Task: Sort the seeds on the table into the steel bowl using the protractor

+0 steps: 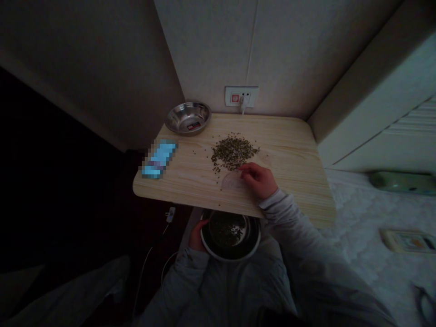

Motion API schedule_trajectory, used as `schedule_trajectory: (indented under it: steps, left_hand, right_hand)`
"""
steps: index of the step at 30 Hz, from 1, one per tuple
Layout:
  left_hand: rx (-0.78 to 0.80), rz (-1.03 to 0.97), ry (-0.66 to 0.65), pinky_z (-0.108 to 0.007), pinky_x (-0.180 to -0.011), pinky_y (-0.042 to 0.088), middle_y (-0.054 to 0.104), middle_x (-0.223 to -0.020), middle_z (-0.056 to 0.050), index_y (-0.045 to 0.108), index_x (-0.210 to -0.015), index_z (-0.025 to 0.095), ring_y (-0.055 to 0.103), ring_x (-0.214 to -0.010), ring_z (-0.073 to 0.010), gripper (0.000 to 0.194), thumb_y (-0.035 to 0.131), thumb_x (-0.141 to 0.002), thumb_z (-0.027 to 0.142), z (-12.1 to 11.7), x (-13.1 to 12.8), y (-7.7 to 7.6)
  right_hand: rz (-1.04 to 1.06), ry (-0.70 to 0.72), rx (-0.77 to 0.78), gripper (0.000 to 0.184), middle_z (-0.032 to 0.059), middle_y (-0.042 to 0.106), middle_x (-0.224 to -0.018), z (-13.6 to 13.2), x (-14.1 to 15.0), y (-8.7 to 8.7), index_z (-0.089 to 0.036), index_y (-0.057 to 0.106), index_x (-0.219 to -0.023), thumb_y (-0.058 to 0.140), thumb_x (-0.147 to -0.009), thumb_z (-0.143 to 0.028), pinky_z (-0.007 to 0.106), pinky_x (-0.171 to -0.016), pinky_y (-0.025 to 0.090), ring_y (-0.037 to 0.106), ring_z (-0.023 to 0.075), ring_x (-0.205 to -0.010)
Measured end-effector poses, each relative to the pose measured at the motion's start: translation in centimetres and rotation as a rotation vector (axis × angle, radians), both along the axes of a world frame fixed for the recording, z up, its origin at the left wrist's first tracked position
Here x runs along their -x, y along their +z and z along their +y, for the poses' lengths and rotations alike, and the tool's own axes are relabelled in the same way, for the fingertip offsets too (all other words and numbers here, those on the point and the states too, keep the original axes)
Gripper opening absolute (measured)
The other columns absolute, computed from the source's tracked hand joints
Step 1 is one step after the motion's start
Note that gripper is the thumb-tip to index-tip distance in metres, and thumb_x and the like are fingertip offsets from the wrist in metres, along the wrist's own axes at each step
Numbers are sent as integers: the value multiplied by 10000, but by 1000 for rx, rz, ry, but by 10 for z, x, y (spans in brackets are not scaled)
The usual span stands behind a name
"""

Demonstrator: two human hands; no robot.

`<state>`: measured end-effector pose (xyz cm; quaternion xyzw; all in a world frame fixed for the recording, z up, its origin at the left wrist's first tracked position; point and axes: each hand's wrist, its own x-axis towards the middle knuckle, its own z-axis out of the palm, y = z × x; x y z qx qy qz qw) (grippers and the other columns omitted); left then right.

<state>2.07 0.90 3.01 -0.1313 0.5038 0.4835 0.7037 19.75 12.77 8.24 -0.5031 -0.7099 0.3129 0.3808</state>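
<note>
Small dark green grains (233,151), like beans, lie scattered in a patch on the wooden table (293,150). My right hand (259,180) is closed on a clear, curved plastic piece (230,180), which lies against the tabletop at the near side of the grains. Its exact kind cannot be made out. Below the table's front edge, a metal bowl (250,252) rests at my lap, partly hidden by that edge. More of the same grains (226,230) are inside it. My left hand (197,236) grips the bowl's left rim.
A shiny steel bowl (189,119) with a label inside stands at the table's back left. A phone (159,159), blurred out, lies near the left edge. A charger is plugged into the wall socket (241,96). A white cable (145,268) hangs at lower left. A bed (357,213) adjoins the right.
</note>
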Motion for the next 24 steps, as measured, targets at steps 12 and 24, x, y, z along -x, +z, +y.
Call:
schedule_trajectory:
  steps: [12,24]
  left_hand:
    - [29,22,-19,-355,-753,431,645,-521,-78,626,-552,105,587,-802,-260,196,467,-661,141,0,3,-1]
    - [32,36,11,-373,-777,418,644,-513,-93,618,-540,107,579,-831,-265,219,447,-675,131,3,7,7]
  right_hand:
    - [23,130,37,216,12,570,-612,-1,1,-2,-132,565,-831,436,-666,-185,223,-552,409,516,99,-561]
    - [-8,241,85,230,22,602,-645,-10,7,1,-129,558,-863,445,-675,-198,204,-529,412,523,89,-544]
